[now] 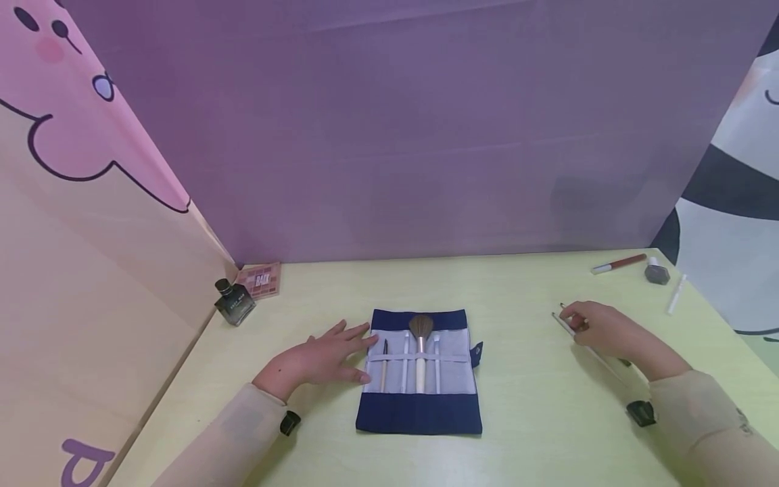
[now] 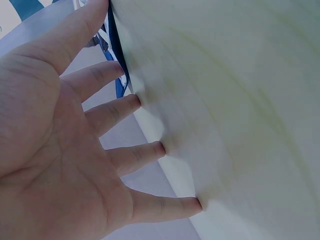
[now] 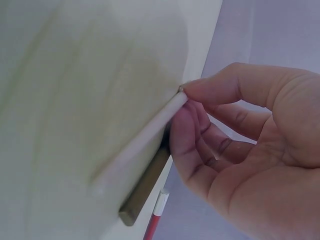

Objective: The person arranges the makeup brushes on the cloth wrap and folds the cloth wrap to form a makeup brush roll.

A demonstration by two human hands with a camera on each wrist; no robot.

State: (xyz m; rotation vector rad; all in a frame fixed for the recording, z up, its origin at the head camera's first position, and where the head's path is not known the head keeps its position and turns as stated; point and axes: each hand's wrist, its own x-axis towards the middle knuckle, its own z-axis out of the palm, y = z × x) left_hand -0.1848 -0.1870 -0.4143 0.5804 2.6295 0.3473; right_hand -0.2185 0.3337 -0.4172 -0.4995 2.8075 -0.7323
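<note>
- Risk: your right hand (image 1: 601, 333), pinching a white stick (image 3: 137, 143), could've bumped the brown stick (image 3: 146, 186) away.
- Your left hand (image 1: 325, 355), spread, could've dragged the brush roll (image 1: 418, 414) askew.

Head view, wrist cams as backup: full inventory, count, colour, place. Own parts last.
Brush roll: 1, navy and grey, open mid-table
Brushes: 4, white or light handles, in the roll
White stick: 1, white, right of the roll
Brown stick: 1, brown, beside the white stick
Dark bottle: 1, black, left edge
Palette: 1, pink, behind that bottle
Red pen: 1, red-brown and white, back right
Small bottle: 1, dark grey, white cap, back right
White pen: 1, white, right edge
Table: 1, pale yellow, underneath
Back panel: 1, purple
Side panels: 2, printed, left and right
Left grip: 1, bare, at the roll's left edge
Right grip: 1, bare, pinching the white stick
Sleeves: 2, beige, on both arms
</note>
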